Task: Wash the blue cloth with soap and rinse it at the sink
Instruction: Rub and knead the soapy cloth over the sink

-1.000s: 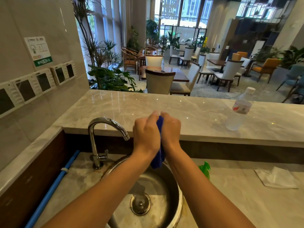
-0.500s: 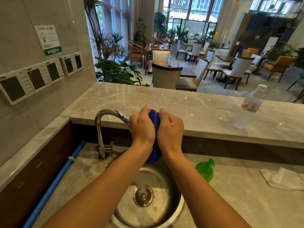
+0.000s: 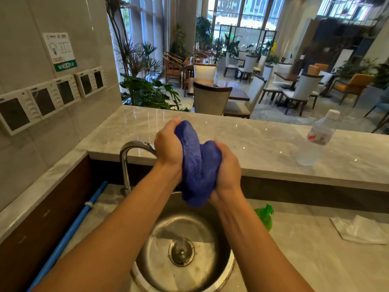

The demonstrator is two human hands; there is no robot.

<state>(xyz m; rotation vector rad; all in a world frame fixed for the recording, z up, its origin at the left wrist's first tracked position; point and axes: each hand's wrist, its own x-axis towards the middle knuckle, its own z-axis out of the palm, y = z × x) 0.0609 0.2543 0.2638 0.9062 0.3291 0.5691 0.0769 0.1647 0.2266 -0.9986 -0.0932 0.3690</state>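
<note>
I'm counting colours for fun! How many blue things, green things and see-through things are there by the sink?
Blue: 2, the blue cloth and the blue pipe
Green: 1, the green bottle
See-through: 1, the water bottle
Total: 4

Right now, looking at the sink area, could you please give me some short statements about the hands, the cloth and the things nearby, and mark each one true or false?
1. Both hands, left hand and right hand, grip the blue cloth above the round steel sink. True.
2. The cloth lies flat in the sink. False: it is bunched up in the air between the hands.
3. A clear plastic water bottle stands on the upper marble ledge to the right. True.
4. The green bottle stands left of the faucet. False: it is right of the sink, behind the right forearm.
5. A blue pipe runs along the left side. True.
</note>
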